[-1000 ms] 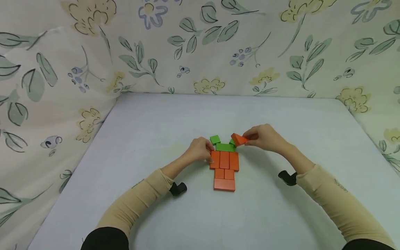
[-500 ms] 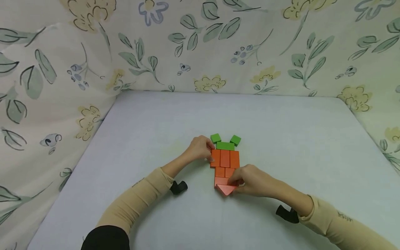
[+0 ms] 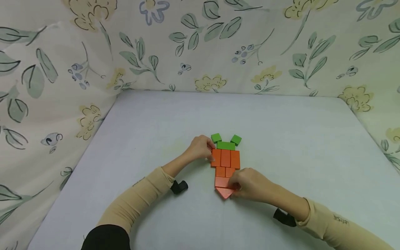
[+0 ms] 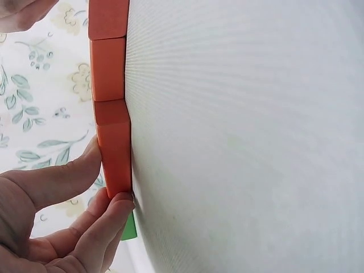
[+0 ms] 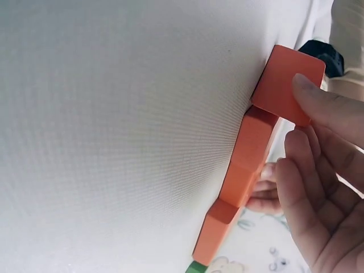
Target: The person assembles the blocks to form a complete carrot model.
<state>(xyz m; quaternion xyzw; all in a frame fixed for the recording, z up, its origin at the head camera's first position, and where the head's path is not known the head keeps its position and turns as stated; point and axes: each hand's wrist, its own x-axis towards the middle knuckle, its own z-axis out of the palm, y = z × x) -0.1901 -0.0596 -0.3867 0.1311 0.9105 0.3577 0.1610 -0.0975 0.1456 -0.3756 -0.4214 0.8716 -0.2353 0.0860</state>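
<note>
My right hand pinches an orange triangular block at the near end of a flat figure of blocks. In the right wrist view the thumb lies on the face of this triangular block, with the fingertips by its edge. The triangle's point faces me and its long side meets an orange rectangular block. My left hand holds the leftmost upright orange block. In the left wrist view, the thumb touches that orange block and the fingers meet its far end.
Two more upright orange blocks and two small ones fill the figure's middle. A green rectangular block lies at its far end, with small green blocks at both corners. Floral cloth rises behind the white table.
My right hand has carried the triangular block from the figure's far right corner to its near end and brought it flush against the rectangular block. My left hand has stayed in place.
</note>
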